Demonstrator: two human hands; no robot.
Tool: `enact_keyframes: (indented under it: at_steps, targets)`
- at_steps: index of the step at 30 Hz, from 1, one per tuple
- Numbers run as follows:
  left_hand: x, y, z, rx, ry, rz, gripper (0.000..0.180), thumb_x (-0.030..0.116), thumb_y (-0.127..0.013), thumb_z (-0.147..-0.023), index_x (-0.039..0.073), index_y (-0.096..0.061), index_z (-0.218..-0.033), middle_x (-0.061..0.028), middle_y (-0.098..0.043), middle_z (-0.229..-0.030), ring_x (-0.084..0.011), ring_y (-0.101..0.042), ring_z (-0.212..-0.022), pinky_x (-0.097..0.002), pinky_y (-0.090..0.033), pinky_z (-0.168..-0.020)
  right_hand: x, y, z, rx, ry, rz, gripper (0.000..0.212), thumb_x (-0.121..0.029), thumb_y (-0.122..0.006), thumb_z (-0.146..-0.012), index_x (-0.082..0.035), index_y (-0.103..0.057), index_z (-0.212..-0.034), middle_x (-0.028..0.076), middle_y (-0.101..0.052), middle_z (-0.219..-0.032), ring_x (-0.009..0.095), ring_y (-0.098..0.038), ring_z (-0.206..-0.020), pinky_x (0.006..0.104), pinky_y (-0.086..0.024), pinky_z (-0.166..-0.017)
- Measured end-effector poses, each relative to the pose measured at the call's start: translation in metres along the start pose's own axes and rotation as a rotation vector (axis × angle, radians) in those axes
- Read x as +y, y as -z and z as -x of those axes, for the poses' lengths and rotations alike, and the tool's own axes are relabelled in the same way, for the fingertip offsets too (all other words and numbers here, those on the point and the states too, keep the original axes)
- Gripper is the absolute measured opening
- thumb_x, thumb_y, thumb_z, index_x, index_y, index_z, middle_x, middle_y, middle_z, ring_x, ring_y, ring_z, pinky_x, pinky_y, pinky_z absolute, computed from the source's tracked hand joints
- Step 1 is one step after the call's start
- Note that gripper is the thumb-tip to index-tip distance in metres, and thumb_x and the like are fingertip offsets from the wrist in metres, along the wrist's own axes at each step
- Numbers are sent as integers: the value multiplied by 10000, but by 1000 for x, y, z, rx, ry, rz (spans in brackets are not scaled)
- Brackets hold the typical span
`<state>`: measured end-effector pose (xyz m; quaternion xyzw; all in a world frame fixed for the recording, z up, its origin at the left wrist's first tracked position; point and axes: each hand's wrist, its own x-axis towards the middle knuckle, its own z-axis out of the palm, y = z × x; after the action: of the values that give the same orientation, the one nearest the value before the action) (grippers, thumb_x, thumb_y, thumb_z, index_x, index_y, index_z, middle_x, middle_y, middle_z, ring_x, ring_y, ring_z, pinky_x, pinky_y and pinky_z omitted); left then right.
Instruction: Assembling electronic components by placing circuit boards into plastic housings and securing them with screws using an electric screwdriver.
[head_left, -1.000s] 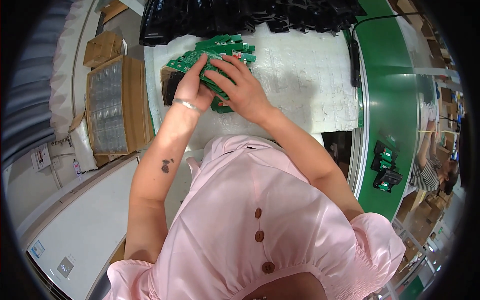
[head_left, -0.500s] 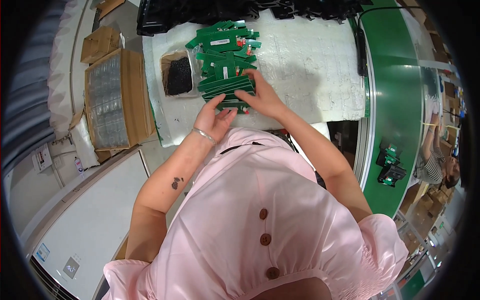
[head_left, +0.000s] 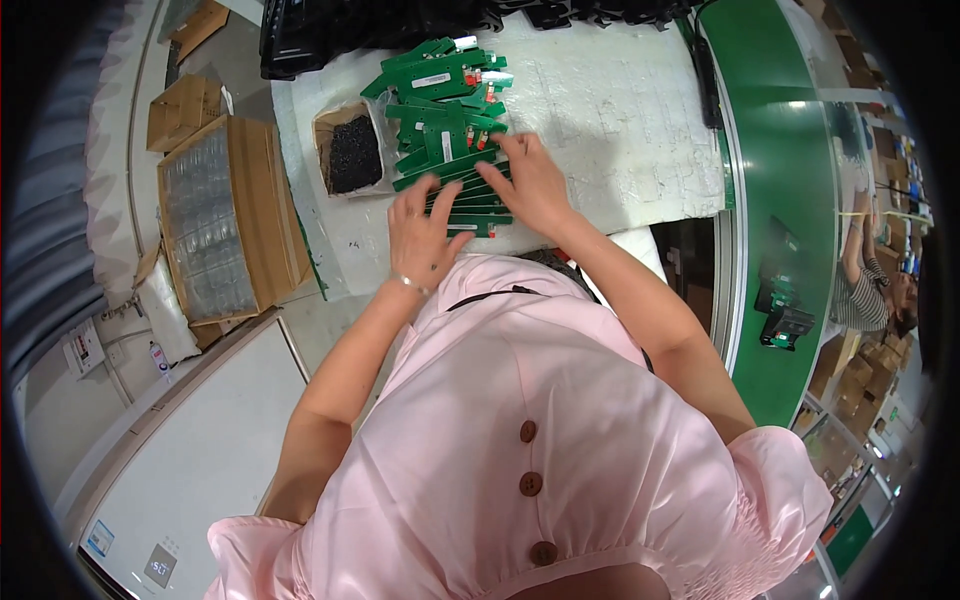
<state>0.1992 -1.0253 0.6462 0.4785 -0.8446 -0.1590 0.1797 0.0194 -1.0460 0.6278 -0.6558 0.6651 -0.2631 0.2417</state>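
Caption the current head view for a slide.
Left hand and right hand at overlapping green circuit boards, beside an open box of small black pieces.

The top edge cuts off the black parts (head_left: 440,18) at twelve o'clock, the left hand (head_left: 425,232) at eleven and right hand (head_left: 538,185) at one hide portions of the green boards (head_left: 480,209), and a co-worker (head_left: 862,300) at three looks blurred.

Bright indoor light washes a pale worktop (head_left: 620,100), where a soft shadow falls beside the right hand (head_left: 540,188); glare flecks the green surface (head_left: 775,185), fisheye distortion bows straight edges, corners fall black and far-right detail softens.
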Motion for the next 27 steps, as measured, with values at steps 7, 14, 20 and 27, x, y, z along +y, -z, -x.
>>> enact_keyframes:
  at_steps: [7, 14, 20, 27]
  targets:
    - [-9, -15, -13, -114, 23, -17, 820, 239, -782, -541, 69, -383, -1237, -136, -431, -1030, -310, -421, -1013, -446, -352, -896, -13, -18, -45, -74, -151, 227, 291, -404, -666, -667, -114, -674, -679, 104, -633, -671, 308, -602, -732, 407, -489, -635]
    - [-9, -35, 12, -182, -75, 77, 677, 217, -749, -598, 63, -391, -1151, -129, -487, -1016, -307, -510, -896, -382, -457, -726, -7, -39, -40, -115, -306, 22, 242, -321, -720, -631, -94, -660, -691, 90, -633, -672, 269, -617, -663, 380, -490, -607]
    - [-20, -23, -6, -367, 80, 176, 685, 231, -755, -583, 92, -381, -1141, -168, -562, -938, -338, -571, -847, -413, -466, -688, -8, -20, -53, -2, -56, -279, 148, -198, -632, -739, -59, -597, -774, 100, -619, -680, 270, -608, -652, 363, -466, -603]
    - [-47, 13, -41, -271, 4, 140, 632, 226, -736, -579, 123, -416, -1114, -167, -600, -875, -367, -581, -798, -424, -472, -678, -31, 21, -106, -204, 271, 38, 99, -189, -579, -779, -110, -599, -836, 81, -630, -745, 281, -598, -714, 376, -464, -622]
